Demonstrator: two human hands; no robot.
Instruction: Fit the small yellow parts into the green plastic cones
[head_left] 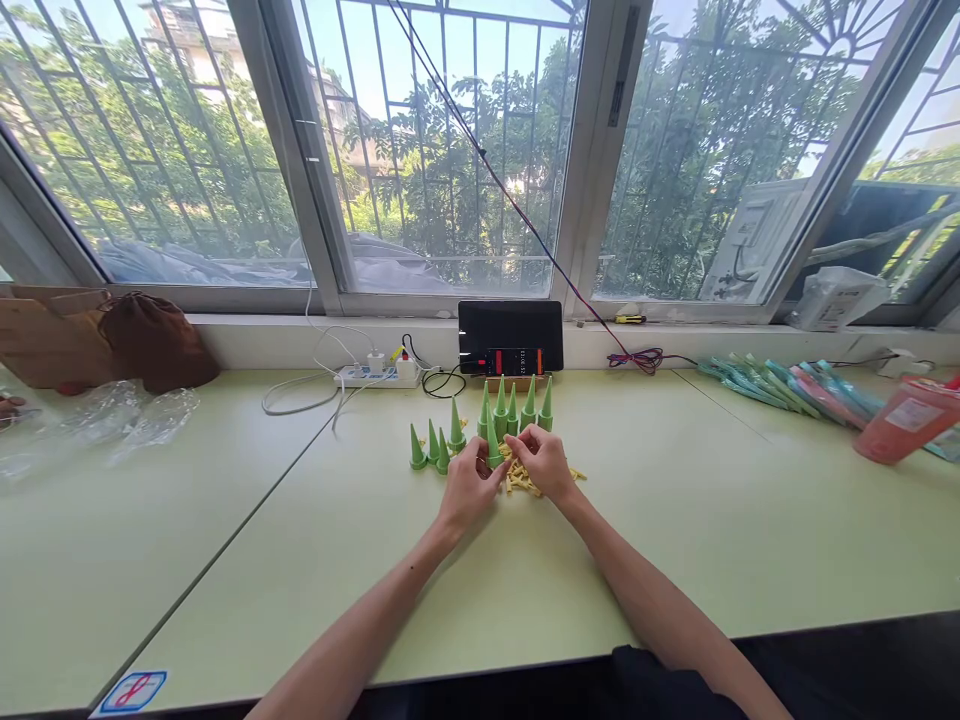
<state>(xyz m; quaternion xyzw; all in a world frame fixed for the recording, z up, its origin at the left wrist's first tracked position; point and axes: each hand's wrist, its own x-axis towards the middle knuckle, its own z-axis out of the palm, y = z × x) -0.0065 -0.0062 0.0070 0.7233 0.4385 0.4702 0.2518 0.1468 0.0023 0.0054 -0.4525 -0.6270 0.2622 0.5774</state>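
Observation:
My left hand (pixel 469 490) is closed around the base of a green cone (pixel 493 440), which stands point up between the fingers. Close to the cone's right side, my right hand (pixel 549 463) has thumb and forefinger pinched together; whatever lies between those fingertips is too small to make out. Under and beside the right hand spreads a pile of small yellow pieces (pixel 523 482). More green cones stand upright in a row (pixel 529 407) behind my hands. To the left of my left hand is another group of green cones (pixel 418 450), some shorter than others.
Behind the cones, a tablet (pixel 510 325) leans against the sill with a phone (pixel 515 362) in front. A power strip (pixel 379 376) with cables lies left of it. Plastic bags (pixel 120 410) and a brown pouch (pixel 159 342) are far left; a red cup (pixel 904 425) stands right.

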